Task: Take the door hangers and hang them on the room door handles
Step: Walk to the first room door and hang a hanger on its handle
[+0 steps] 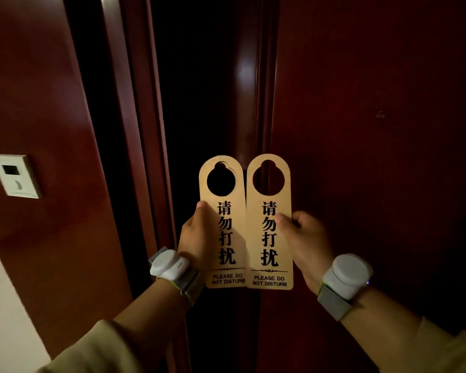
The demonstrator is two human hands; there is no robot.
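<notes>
Door hangers, two of them, held up side by side in front of a dark red wooden door. The left hanger (pixel 228 232) and the right hanger (pixel 270 232) both stand upright, long axis vertical, round hook holes at the top and the "PLEASE DO NOT DISTURB" line at the bottom, printed faces toward the camera. Their inner edges touch, and the right one seems to overlap the left a tiny bit down low.

The left hand (pixel 197 238) pinches the left hanger on its outer edge, thumb on the front, so that grip is clenched on the card. The right hand (pixel 304 238) does the same on the right hanger, thumb pressed near the second character. Both wrists wear a white round device on a grey strap, left wrist device (pixel 168 263) and right wrist device (pixel 350 273).

Behind the cards there's a dark gap (pixel 199 103) between door panels or frame, hard to tell which. A white wall control panel (pixel 15 175) sits on the red surface well off to the left. No handle is clear enough to make out in this light.
</notes>
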